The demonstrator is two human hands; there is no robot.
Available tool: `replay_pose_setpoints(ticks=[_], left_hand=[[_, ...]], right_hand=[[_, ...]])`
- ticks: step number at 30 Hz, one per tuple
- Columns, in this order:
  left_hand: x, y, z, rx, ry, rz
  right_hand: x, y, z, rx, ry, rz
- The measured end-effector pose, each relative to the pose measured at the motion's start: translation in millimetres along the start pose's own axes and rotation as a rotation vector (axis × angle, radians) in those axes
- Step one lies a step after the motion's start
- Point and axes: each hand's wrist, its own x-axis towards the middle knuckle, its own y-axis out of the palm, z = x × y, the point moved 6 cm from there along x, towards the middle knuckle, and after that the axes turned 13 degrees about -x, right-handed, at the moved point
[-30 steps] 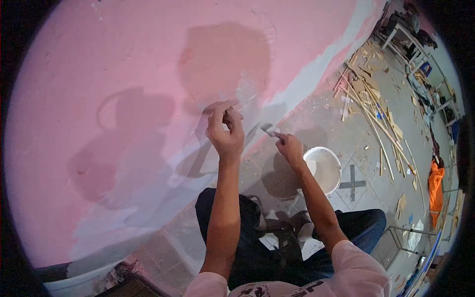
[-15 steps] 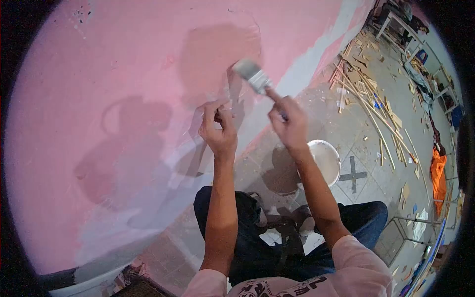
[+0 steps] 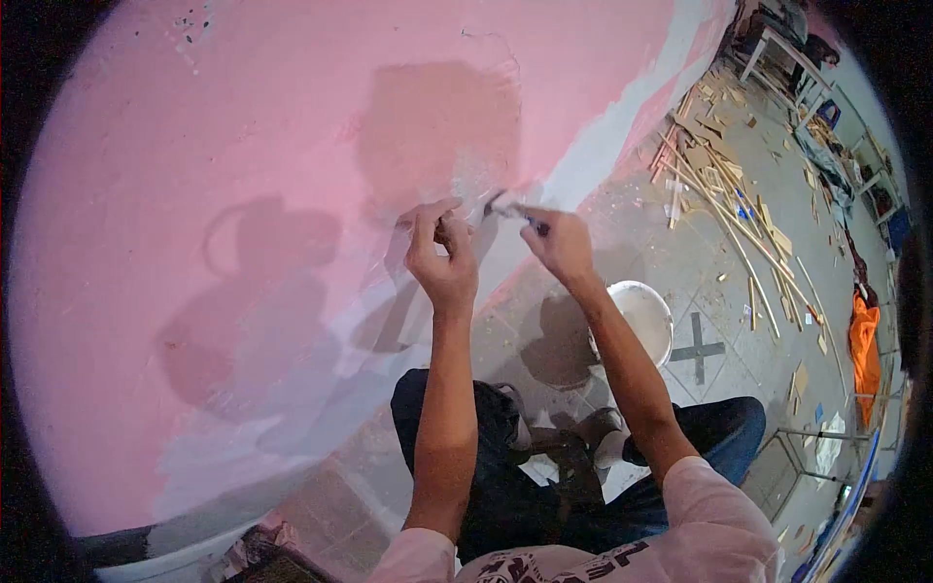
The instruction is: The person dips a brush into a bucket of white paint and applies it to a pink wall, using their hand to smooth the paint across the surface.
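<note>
My right hand (image 3: 564, 245) is closed round the handle of a paintbrush (image 3: 507, 205). The brush is seen nearly edge-on, with its bristles at the wall (image 3: 262, 117), which is pink with whitish paint along its lower part. Beside the brush, my left hand (image 3: 442, 257) is raised close to the wall with fingers curled in a pinch. Whatever those fingers hold, if anything, is hidden. Fresh pale streaks show on the wall just above both hands. Below my right hand, a white bucket (image 3: 669, 325) with pale paint inside stands on the floor, partly covered by my forearm.
Wood strips and scraps (image 3: 729, 209) litter the tiled floor on the right. A grey tape cross (image 3: 697, 348) marks the floor beyond the bucket. Farther right lie an orange cloth (image 3: 864, 345) and a metal frame (image 3: 797, 457). My bent knees are close to the wall.
My right hand has swept the paintbrush downward along the wall, and its wide face has turned edge-on. Pale streaks now show above. My left hand keeps its pinch.
</note>
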Motion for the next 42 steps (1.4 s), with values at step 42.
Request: replay_pose_setpoints(ticks=[42], left_hand=[[2.0, -33.9, 2.5, 0.007, 0.103, -0.175]], right_hand=[[-60.9, 47.5, -1.0, -0.085, -0.071, 0.080]])
